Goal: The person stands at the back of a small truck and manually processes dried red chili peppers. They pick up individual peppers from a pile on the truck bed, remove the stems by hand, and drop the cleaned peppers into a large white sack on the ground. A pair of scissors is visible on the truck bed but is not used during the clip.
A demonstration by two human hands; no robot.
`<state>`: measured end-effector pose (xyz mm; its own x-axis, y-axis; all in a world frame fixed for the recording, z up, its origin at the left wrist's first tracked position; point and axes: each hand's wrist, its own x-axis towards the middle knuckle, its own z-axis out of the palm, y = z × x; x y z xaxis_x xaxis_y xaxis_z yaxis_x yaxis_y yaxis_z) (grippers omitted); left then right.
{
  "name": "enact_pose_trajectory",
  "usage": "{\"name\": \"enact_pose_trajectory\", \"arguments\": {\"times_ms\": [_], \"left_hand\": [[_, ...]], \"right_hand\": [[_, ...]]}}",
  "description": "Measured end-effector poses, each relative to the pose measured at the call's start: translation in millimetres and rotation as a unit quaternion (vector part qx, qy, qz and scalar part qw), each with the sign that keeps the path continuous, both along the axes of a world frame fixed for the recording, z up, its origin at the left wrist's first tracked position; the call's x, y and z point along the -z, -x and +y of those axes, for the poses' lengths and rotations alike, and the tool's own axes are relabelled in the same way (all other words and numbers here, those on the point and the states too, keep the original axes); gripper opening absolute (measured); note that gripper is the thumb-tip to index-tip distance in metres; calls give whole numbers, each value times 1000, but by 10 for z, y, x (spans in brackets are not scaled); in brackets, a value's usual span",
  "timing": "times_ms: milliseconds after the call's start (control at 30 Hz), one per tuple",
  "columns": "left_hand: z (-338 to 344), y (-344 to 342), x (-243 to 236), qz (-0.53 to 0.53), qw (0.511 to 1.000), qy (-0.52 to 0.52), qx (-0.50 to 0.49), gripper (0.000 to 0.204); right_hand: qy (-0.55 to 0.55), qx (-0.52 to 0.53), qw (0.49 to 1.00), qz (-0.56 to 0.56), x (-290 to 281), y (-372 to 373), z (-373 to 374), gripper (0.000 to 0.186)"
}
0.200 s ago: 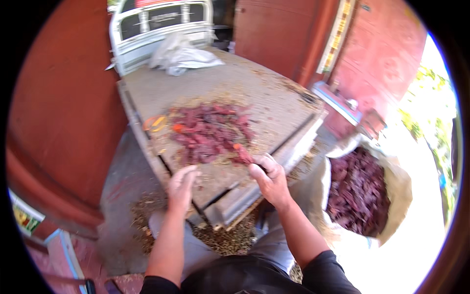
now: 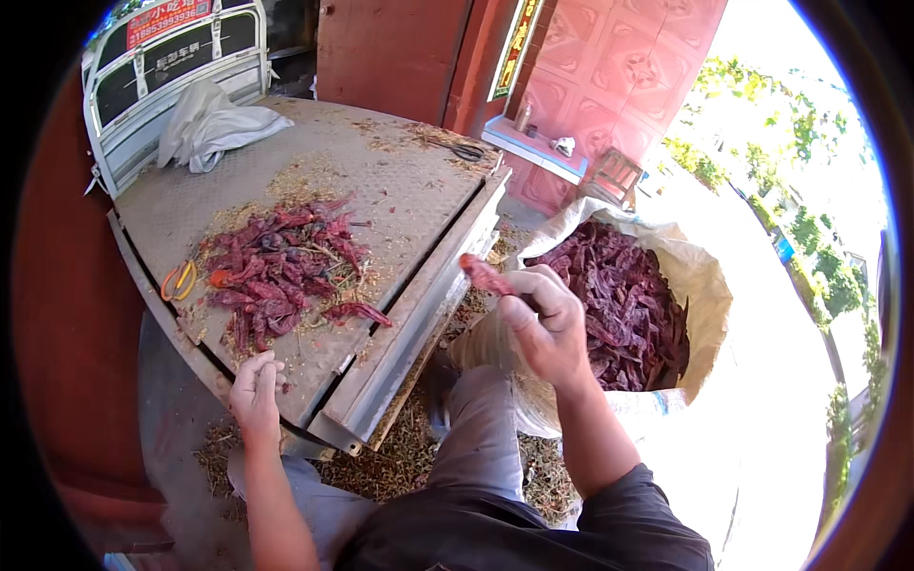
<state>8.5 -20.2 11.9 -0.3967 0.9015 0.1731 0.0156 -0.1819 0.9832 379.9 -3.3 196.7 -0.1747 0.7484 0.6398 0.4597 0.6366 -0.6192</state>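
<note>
A wrinkled dried red chili pepper is pinched between the thumb and fingers of my right hand, raised in front of the open sack. The sack is pale and holds many dark red dried chilies. My left hand is at the near edge of the truck bed, with its fingers curled together. A small dark bit shows by its fingertips, too small to name. Beyond that hand lies a heap of dried chilies on the bed, with a single chili at its near right.
Orange-and-yellow handled scissors lie left of the heap. A white cloth or bag rests by the truck's rack. Dark-handled scissors are at the bed's far right corner. Stem litter covers the ground below.
My right hand has lifted the chili up and to the right, from the heap toward the sack. My left hand stays near the bed's edge. The view has turned right.
</note>
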Motion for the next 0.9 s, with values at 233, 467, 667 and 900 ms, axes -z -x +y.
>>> {"name": "enact_pose_trajectory", "arguments": {"times_ms": [233,467,667,900], "left_hand": [[54,-18,131,9,1000,-4,19,22],[43,-87,82,15,999,-3,29,22],[33,-53,89,11,999,1,31,21],[-4,-155,-92,42,999,5,23,18]], "right_hand": [[-26,320,947,27,-135,-1599,-90,25],[-145,415,884,-156,76,-1469,-36,38],[-25,115,983,-139,309,-81,92,31],[19,-48,977,-209,1038,760,399,32]]}}
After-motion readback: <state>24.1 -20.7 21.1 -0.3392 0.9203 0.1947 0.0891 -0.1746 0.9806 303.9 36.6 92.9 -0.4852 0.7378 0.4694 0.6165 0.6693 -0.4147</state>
